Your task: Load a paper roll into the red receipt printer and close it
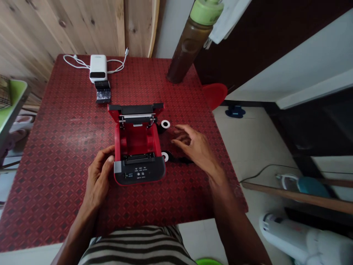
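A red and black label printer [140, 170] sits on the table with its lid raised, so its red inner bay shows bare. My left hand [100, 173] grips the printer's left side, thumb and fingers against the casing. To the right of the printer lie two white-cored rolls of black material: a far roll [164, 124] by the lid hinge and a near roll [165, 156], partly hidden by the front panel. A dark strip trails rightward from the near one. My right hand [193, 145] hovers beside the rolls, fingers curved and apart, holding nothing I can see.
A white power bank-like device [98, 67] with a white cable lies at the back left, beside a small black packet [103, 92]. A tall bottle [184, 46] with a green lid stands at the back right. The red patterned table [63, 147] ends right of my arm.
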Demonstrator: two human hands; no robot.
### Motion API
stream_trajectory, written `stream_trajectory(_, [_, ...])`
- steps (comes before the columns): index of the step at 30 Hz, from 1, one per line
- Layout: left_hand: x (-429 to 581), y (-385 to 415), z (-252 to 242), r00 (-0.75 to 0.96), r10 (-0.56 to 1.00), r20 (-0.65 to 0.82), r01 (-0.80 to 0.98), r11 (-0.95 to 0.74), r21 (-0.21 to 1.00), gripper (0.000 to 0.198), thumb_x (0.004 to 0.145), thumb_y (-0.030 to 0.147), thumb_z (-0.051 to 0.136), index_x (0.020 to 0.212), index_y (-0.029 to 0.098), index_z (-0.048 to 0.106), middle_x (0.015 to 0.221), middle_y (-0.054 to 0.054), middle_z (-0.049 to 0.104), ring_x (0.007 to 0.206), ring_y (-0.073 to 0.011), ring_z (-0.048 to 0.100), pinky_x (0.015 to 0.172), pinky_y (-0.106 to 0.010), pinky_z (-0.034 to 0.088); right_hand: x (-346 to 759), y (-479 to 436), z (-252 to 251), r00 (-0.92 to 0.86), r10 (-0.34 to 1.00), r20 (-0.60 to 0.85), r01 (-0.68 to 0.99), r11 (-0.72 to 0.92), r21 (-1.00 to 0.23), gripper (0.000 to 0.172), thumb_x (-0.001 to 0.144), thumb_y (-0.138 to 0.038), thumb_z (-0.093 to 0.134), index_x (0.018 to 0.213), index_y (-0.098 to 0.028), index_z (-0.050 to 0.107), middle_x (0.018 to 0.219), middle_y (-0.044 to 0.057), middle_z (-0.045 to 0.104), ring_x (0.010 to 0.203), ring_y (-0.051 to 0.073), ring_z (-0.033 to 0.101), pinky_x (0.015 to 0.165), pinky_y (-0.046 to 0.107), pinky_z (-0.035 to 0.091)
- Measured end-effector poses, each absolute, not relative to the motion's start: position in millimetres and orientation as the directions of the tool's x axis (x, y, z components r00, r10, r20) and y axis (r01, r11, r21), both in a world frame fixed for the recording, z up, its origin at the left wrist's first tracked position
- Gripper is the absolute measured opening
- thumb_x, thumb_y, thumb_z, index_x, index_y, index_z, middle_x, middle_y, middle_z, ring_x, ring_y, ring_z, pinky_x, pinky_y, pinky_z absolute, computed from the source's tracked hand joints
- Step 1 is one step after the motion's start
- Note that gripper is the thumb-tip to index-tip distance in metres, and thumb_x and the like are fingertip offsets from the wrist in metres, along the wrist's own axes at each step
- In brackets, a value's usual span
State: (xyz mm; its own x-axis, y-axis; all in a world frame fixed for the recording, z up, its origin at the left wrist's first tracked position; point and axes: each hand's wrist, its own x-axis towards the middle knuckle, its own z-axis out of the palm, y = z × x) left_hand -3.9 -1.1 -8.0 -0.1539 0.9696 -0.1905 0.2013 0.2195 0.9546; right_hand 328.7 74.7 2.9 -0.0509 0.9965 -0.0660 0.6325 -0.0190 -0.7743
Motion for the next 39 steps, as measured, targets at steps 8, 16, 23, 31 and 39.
stream_trajectory(8, [-4.7, -2.7, -9.1, -0.151, 0.966, -0.21, 0.19, 0.237, 0.953, 0.048, 0.109, 0.063, 0.067, 0.138, 0.026, 0.079, 0.116, -0.005, 0.083, 0.094, -0.0264, 0.07, 0.105, -0.044, 0.057, 328.7, 53.0, 12.9, -0.273, 0.953, -0.129, 0.624, 0.074, -0.778, 0.022, 0.09, -0.012, 0.076, 0.106, -0.026, 0.085, 0.1, 0.002, 0.085, 0.085, 0.021, 0.079, 0.079, 0.036, 0.062])
stream_trajectory(16, [-2.6, -0.9, -5.6, -0.166, 0.966, -0.2, 0.21, 0.232, 0.95, 0.05, 0.107, 0.065, 0.068, 0.135, 0.026, 0.08, 0.113, -0.004, 0.081, 0.097, -0.0268, 0.071, 0.105, -0.042, 0.057, 299.3, 38.5, -1.1, -0.356, 0.934, 0.002, 0.503, 0.194, -0.842, 0.026, 0.093, -0.009, 0.069, 0.11, -0.024, 0.082, 0.109, 0.005, 0.084, 0.094, 0.022, 0.079, 0.082, 0.036, 0.062])
stream_trajectory(23, [4.3, -0.8, 3.7, -0.155, 0.965, -0.213, 0.166, 0.238, 0.957, 0.051, 0.107, 0.063, 0.068, 0.139, 0.024, 0.08, 0.122, -0.008, 0.084, 0.125, -0.0341, 0.074, 0.113, -0.048, 0.056, 325.3, 17.7, 52.3, -0.207, 0.977, 0.051, 0.615, 0.171, -0.77, 0.03, 0.102, -0.024, 0.074, 0.13, -0.031, 0.076, 0.126, 0.005, 0.087, 0.114, 0.029, 0.084, 0.104, 0.051, 0.066])
stream_trajectory(31, [4.8, -0.9, 7.4, -0.135, 0.969, -0.207, 0.152, 0.226, 0.962, 0.053, 0.107, 0.063, 0.067, 0.139, 0.022, 0.078, 0.132, -0.011, 0.083, 0.129, -0.0346, 0.075, 0.115, -0.049, 0.056, 261.6, 41.7, 113.3, -0.512, 0.836, 0.196, 0.69, 0.536, -0.487, 0.027, 0.104, -0.014, 0.074, 0.128, -0.026, 0.07, 0.121, 0.008, 0.084, 0.11, 0.029, 0.081, 0.099, 0.044, 0.067])
stream_trajectory(39, [1.8, -0.1, 3.8, -0.099, 0.979, -0.176, 0.162, 0.19, 0.968, 0.057, 0.106, 0.065, 0.065, 0.14, 0.021, 0.077, 0.139, -0.013, 0.082, 0.13, -0.0341, 0.078, 0.114, -0.051, 0.06, 207.6, 68.4, 84.2, -0.592, 0.806, 0.017, 0.803, 0.591, -0.08, 0.021, 0.103, -0.001, 0.067, 0.107, -0.02, 0.076, 0.104, 0.011, 0.085, 0.102, 0.03, 0.077, 0.09, 0.042, 0.061])
